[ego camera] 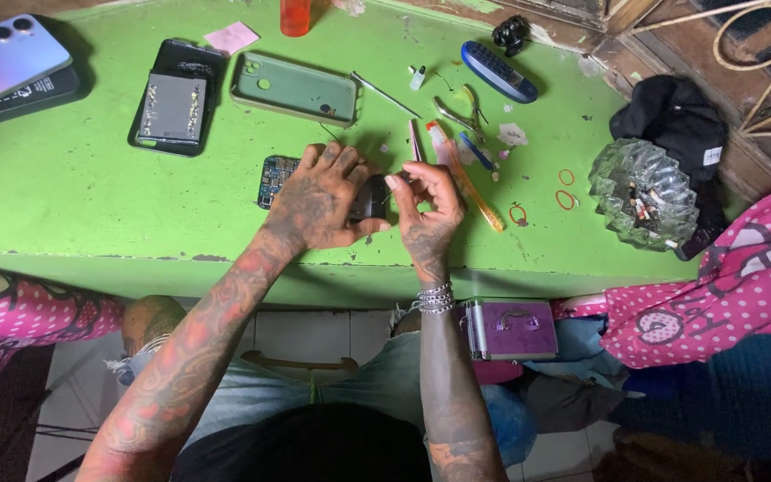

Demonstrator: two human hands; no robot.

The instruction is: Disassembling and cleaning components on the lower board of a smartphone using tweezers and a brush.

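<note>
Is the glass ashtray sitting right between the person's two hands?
No: the glass ashtray stands far to the right, apart from both hands, near the table's edge.

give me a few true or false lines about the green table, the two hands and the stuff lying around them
1. The left hand lies over a small dark phone part on the green painted table. True.
2. The right hand is empty. False: it pinches a thin metal tool against the dark part.
3. A clear cut-glass ashtray stands to the right of the hands. True.
4. The pale green phone case sits in the left hand. False: it lies on the table beyond the hands.
5. A blue circuit board shows beside the left hand. True.
</note>
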